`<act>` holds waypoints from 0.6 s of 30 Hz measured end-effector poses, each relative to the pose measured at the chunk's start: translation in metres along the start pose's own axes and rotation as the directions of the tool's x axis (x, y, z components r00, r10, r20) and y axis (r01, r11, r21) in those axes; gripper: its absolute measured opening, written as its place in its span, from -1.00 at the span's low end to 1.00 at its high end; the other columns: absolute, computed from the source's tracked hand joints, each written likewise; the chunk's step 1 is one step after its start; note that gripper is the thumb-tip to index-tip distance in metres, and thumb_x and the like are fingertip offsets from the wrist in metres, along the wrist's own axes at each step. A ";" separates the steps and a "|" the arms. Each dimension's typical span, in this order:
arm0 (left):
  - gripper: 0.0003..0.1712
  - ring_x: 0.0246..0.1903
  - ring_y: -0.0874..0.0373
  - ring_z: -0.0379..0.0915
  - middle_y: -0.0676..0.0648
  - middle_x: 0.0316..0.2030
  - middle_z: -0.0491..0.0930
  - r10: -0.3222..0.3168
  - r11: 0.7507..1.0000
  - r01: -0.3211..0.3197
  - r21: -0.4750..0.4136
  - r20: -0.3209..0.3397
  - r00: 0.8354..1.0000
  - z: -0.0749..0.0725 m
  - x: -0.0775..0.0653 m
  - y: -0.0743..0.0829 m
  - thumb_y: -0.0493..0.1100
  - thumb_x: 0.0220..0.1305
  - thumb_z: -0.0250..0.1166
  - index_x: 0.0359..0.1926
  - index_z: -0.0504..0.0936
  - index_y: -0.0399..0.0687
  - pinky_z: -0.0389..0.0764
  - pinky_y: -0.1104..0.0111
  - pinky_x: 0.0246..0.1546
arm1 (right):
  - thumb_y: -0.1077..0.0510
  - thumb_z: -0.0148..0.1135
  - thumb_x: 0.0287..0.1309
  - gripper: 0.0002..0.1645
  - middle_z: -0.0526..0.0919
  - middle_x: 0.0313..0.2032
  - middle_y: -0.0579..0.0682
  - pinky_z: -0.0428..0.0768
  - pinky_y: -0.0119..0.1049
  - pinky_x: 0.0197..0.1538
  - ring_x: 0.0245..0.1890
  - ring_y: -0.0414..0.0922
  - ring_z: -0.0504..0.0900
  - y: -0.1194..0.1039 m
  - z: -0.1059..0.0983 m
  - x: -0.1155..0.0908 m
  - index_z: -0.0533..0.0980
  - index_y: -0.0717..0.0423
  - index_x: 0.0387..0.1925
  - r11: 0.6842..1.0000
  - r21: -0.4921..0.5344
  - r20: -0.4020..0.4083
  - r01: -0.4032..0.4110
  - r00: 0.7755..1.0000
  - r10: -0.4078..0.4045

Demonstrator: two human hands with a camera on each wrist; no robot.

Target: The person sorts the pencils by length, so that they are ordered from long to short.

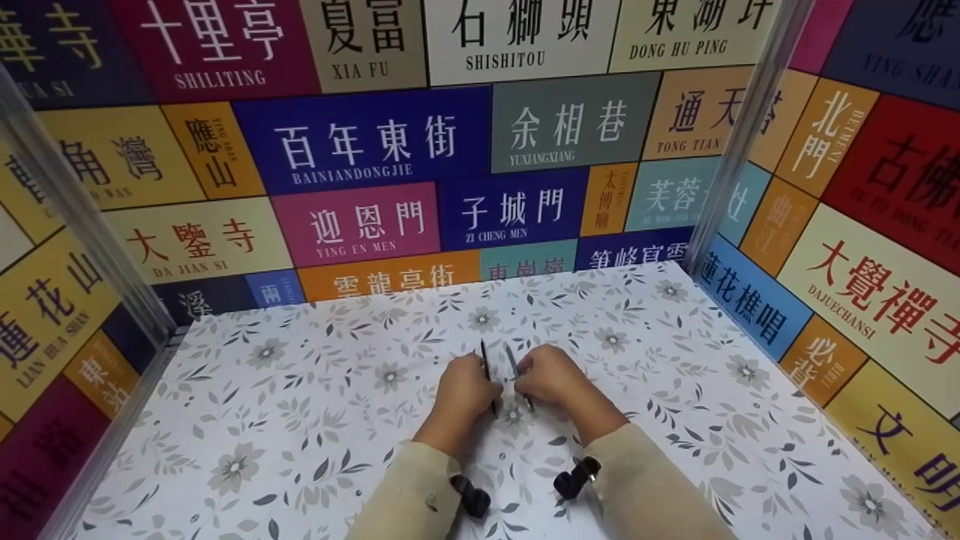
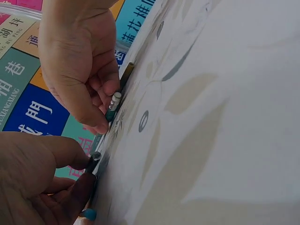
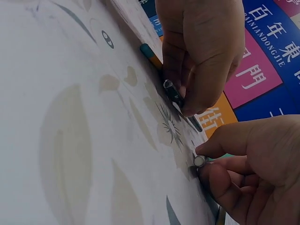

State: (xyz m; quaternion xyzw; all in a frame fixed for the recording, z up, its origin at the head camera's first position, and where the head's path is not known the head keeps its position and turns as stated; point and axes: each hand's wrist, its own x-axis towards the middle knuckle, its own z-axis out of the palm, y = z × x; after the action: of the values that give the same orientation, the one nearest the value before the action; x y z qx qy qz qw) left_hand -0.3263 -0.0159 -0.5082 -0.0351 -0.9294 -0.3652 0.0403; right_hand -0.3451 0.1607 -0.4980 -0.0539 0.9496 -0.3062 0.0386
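My left hand [image 1: 463, 391] pinches a slim dark pencil-like stick [image 1: 485, 361], its near end greyish in the right wrist view. Just to the right, thumb and fingers of my right hand [image 1: 553, 376] hold a dark green pencil [image 2: 111, 110] with a metal band and white eraser. The two stand side by side, a small gap apart, over the tabletop. Beside the left hand shows a teal-tipped orange stick [image 3: 150, 54]; by the right hand, a brownish-gold stick end [image 2: 127, 72]. Whether those are held or lying I cannot tell; the hands hide most of them.
A white cloth with grey flowers and leaves [image 1: 315, 420] covers the table. Behind it and at both sides rise panels of colourful lettered signs [image 1: 360, 142], joined by clear corner strips [image 1: 720, 195]. Black devices [image 1: 472, 496] sit at the cuffs of the beige sleeves.
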 end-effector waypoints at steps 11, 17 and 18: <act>-0.49 -0.44 0.10 0.68 -0.17 -0.16 0.80 -0.065 0.970 0.065 -0.235 0.007 0.998 -0.008 0.002 -0.004 -0.19 0.19 0.49 0.14 0.72 -0.33 0.74 0.26 -0.36 | 0.17 0.35 0.02 -0.45 0.79 -0.35 0.01 0.58 -0.30 -0.34 -0.46 -0.13 0.66 -0.003 -0.004 0.001 0.71 0.20 0.12 0.986 0.156 -0.018 -0.059 0.998 0.062; -0.54 -0.50 0.18 0.65 -0.13 -0.19 0.82 -0.107 0.925 0.113 -0.363 0.037 0.994 -0.010 0.005 -0.005 -0.21 0.19 0.43 0.12 0.73 -0.26 0.66 0.36 -0.47 | 0.15 0.37 0.06 -0.47 0.77 -0.40 -0.02 0.56 -0.33 -0.37 -0.51 -0.16 0.65 -0.006 -0.006 0.001 0.71 0.18 0.12 0.982 0.182 -0.023 -0.041 0.999 0.046; -0.54 -0.48 0.18 0.66 -0.13 -0.19 0.82 -0.114 0.919 0.119 -0.376 0.037 0.993 -0.011 0.005 -0.005 -0.21 0.18 0.42 0.12 0.72 -0.25 0.67 0.36 -0.46 | 0.15 0.37 0.06 -0.47 0.77 -0.40 -0.02 0.56 -0.33 -0.37 -0.51 -0.16 0.65 -0.007 -0.006 0.001 0.71 0.18 0.12 0.982 0.186 -0.028 -0.035 0.999 0.041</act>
State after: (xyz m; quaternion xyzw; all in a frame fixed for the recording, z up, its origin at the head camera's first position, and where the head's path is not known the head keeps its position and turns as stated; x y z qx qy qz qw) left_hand -0.3316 -0.0266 -0.5032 0.0106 -0.8424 -0.5388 0.0043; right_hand -0.3462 0.1583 -0.4893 -0.0273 0.9183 -0.3935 0.0343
